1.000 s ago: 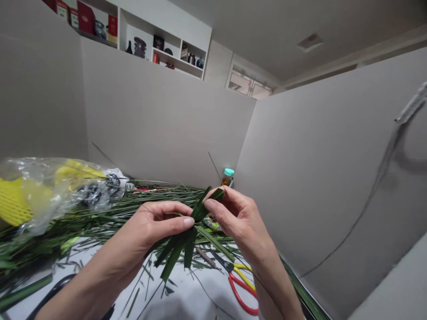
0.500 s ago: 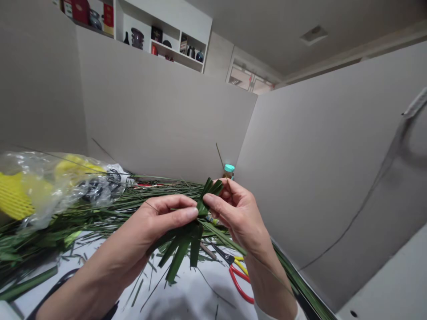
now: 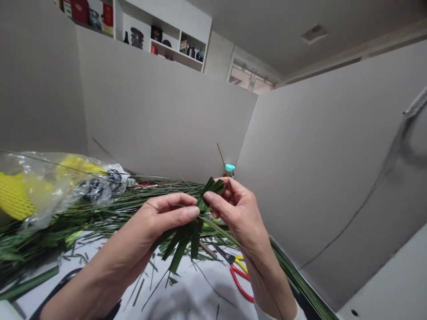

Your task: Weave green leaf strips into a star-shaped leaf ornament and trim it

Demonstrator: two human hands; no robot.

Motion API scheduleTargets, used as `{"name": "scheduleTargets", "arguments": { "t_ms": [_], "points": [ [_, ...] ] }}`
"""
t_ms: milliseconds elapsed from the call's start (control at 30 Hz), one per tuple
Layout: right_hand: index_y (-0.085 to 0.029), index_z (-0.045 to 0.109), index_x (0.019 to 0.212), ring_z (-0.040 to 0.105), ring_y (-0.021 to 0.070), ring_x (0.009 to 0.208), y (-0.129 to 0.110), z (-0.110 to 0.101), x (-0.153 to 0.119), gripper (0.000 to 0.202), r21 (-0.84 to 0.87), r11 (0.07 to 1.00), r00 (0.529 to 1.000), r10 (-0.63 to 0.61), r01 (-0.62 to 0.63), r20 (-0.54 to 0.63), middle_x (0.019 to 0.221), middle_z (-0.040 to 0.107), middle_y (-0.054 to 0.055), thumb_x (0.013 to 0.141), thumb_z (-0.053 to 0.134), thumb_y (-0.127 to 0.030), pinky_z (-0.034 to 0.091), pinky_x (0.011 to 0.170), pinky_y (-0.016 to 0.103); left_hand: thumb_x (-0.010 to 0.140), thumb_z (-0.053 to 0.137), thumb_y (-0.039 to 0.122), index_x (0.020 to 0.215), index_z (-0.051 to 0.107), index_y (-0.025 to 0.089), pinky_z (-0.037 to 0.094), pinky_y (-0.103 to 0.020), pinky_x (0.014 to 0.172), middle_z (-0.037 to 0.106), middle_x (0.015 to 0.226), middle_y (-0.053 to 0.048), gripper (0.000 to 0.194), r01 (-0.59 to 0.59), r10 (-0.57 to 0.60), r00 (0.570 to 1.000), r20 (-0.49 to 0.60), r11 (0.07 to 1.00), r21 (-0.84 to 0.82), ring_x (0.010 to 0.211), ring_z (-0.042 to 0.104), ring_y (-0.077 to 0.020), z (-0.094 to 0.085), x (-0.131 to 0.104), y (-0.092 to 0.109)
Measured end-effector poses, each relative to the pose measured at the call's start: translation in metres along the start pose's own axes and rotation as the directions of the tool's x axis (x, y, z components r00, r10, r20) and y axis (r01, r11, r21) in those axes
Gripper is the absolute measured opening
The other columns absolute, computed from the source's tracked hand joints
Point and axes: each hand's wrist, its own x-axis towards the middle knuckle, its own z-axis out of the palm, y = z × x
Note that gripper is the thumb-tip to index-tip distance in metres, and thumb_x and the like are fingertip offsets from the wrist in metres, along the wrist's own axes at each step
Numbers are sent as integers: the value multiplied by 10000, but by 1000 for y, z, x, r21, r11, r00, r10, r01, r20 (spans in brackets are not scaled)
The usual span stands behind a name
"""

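A bundle of folded green leaf strips [image 3: 182,244] is held between both hands above the white table, its cut ends fanning downward and a few short ends sticking up. My left hand [image 3: 170,215] pinches its left side between thumb and fingers. On the upper right side, my right hand [image 3: 230,204] grips the folded part, the thumb pressed on the leaf. A thin stem rises from the fingers of my right hand. Long strips pass under the right palm toward the wrist.
Scissors with red and yellow handles [image 3: 238,275] lie on the white table [image 3: 187,298] among leaf scraps. Long green leaves [image 3: 110,213] are piled behind. Plastic wrap with yellow foam netting [image 3: 16,195] sits at left. A turquoise-capped bottle [image 3: 230,168] stands behind my right hand.
Both hands stay on the bundle. The fanned ends have shifted slightly up and to the right, and the long strips by my right wrist have moved.
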Motion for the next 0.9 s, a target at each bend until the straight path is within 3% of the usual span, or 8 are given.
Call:
{"name": "scheduleTargets", "arguments": {
  "t_ms": [233, 333, 500, 633, 733, 900],
  "points": [
    [-202, 655, 944, 515, 61, 474, -7, 3, -5, 215, 20, 1000, 1000, 1, -2, 24, 598, 603, -88, 769, 779, -220, 438, 482, 194, 634, 857, 214, 726, 792, 293, 449, -229, 588, 756, 700, 44, 138, 55, -53, 996, 70, 998, -21, 686, 648, -173, 3, 7, -4],
    [-194, 666, 984, 527, 66, 444, -8, 4, -7, 212, 28, 1000, 999, 10, -11, 40, 559, 601, -88, 803, 764, -246, 436, 481, 204, 666, 828, 222, 692, 786, 249, 479, -221, 644, 745, 719, 20, 57, 53, -49, 992, 118, 998, -27, 719, 650, -168, 3, 6, -5],
    [-200, 653, 1116, 501, 72, 423, -6, 3, -7, 277, 45, 999, 998, 25, -28, 64, 488, 567, -93, 893, 721, -350, 385, 475, 213, 673, 829, 243, 627, 770, 227, 431, -194, 518, 681, 637, 19, 77, 64, -60, 995, 85, 997, -46, 577, 561, -125, 4, 2, -4],
    [-211, 636, 1025, 457, 62, 474, -3, 2, -5, 264, 61, 998, 1000, 14, -15, 27, 610, 569, -71, 917, 691, -445, 325, 454, 209, 628, 854, 213, 622, 774, 235, 417, -174, 487, 671, 608, 25, 83, 94, -91, 995, 39, 993, -77, 547, 556, -111, 5, 1, -1],
    [-216, 630, 899, 402, 55, 485, -3, 1, -5, 234, 55, 998, 1000, -5, 4, 21, 646, 520, -79, 875, 739, -422, 297, 451, 212, 631, 851, 221, 634, 770, 234, 442, -184, 499, 666, 594, 23, 82, 121, -120, 993, 16, 989, -87, 535, 561, -115, 5, 2, -2],
    [-198, 626, 735, 539, 105, 624, -6, 3, -8, 239, 5, 1000, 997, 11, -12, 77, 691, 619, -39, 759, 833, -316, 429, 594, 247, 603, 861, 215, 645, 760, 236, 445, -200, 491, 687, 596, 26, 111, 160, -161, 987, 0, 982, -104, 517, 580, -121, 4, 4, -6]
  ]
}}
